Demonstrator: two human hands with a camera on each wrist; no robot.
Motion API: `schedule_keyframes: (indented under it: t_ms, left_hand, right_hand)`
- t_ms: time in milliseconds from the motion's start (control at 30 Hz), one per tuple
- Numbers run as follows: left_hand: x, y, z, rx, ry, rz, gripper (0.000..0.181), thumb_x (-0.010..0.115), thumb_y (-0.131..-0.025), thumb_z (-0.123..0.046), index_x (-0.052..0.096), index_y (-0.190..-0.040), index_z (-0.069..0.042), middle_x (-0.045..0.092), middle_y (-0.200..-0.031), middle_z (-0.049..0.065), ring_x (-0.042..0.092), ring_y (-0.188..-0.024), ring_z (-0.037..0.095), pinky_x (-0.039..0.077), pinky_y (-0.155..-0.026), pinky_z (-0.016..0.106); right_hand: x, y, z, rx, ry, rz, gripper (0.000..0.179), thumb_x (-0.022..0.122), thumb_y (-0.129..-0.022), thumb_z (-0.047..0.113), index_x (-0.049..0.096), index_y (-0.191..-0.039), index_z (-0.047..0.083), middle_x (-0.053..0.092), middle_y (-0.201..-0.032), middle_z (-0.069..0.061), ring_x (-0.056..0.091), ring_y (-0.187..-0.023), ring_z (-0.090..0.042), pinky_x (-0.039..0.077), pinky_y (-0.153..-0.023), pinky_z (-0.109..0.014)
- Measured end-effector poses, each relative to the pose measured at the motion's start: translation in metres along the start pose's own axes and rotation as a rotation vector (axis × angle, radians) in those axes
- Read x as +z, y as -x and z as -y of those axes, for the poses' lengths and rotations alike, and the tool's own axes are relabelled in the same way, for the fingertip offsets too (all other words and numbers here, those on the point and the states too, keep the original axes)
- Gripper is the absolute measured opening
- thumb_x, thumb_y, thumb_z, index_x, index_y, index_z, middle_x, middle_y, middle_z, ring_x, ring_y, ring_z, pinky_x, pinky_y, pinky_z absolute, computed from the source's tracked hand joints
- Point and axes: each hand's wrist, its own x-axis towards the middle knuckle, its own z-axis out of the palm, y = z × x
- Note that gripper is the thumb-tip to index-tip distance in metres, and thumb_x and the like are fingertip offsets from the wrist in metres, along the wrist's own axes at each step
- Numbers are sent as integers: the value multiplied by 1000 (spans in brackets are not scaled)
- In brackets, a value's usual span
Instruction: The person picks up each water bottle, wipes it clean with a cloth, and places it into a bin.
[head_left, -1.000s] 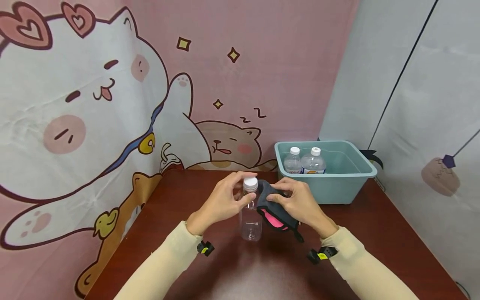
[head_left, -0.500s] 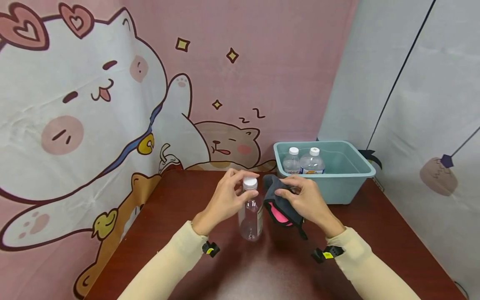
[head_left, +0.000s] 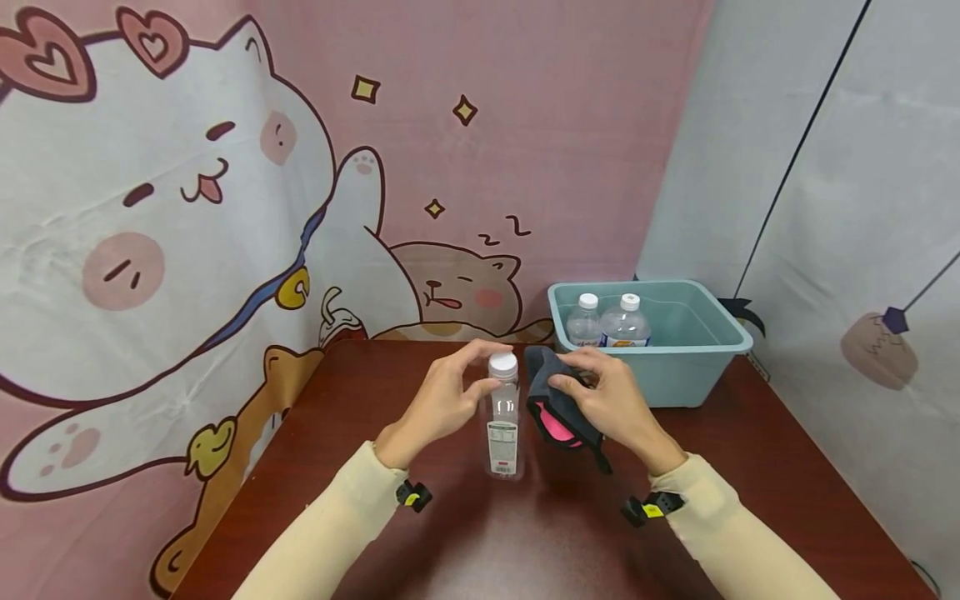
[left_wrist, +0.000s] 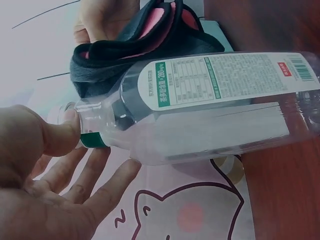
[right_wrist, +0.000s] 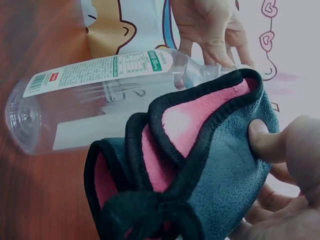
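Note:
A clear plastic bottle (head_left: 504, 408) with a white cap stands upright on the dark red table, its white printed label facing the head camera. My left hand (head_left: 444, 402) pinches it at the cap from the left, thumb in front and fingers behind; the left wrist view shows the thumb against the cap (left_wrist: 65, 117). My right hand (head_left: 617, 406) grips a folded cleaning cloth (head_left: 558, 400), grey outside and pink inside with black edging and a loop. In the head view the cloth hangs just right of the bottle, with a small gap between them.
A light blue plastic bin (head_left: 667, 367) stands at the back right of the table (head_left: 360, 392). Two clear bottles (head_left: 626, 321) with white caps are inside it, at its left end. Cartoon-printed curtains (head_left: 570, 125) hang behind and beside the table.
The bottle has turned on its axis, so its label now faces the head camera. The cloth and my right hand have moved slightly right, away from the bottle.

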Motion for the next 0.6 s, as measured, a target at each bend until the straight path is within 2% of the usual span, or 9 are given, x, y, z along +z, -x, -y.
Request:
schedule_keyframes:
  t_ms: [67,133,200,267,433,600]
  left_hand:
    - [0,0,0,-5,-8,-4,54,85,-104,-1,69,-154,-16,80,-149,7,78,-127,25,67,-107,43]
    - [0,0,0,-14,-7,-3,54,86,-104,-1,70,-153,-16,80,-148,8,78,-128,26,68,-109,46]
    - [0,0,1,-11,0,-3,55,87,-103,1,71,-153,-15,80,-148,10,79,-129,28,68,-112,50]
    - [0,0,2,0,-1,-3,54,87,-102,-1,71,-152,-14,80,-148,10,79,-129,29,67,-115,52]
    - [0,1,2,28,-6,-11,52,89,-102,-3,72,-151,-12,79,-145,10,79,-127,28,69,-111,48]
    - [-2,2,4,32,-16,-11,53,89,-102,-4,73,-151,-13,79,-141,10,78,-125,27,69,-110,47]
  right_hand:
    - [2,-2,2,-14,6,-4,29,92,-104,20,89,-132,14,86,-123,-2,78,-113,-22,66,-91,-23]
    - [5,-5,6,-31,0,-4,28,92,-103,20,89,-131,14,86,-123,-2,78,-113,-21,66,-91,-24]
    - [8,-8,10,-47,-16,5,29,91,-104,20,89,-132,14,85,-124,-3,78,-115,-21,69,-95,-32]
    - [13,-9,15,-55,-30,35,31,90,-105,21,88,-135,15,84,-128,-2,78,-117,-20,70,-98,-34]
    - [26,-7,21,-61,-40,108,41,89,-106,26,83,-145,16,82,-139,-2,81,-123,-22,70,-105,-41]
    - [35,-3,20,-70,17,113,48,92,-102,25,81,-147,11,84,-142,-5,81,-130,-28,68,-109,-54]
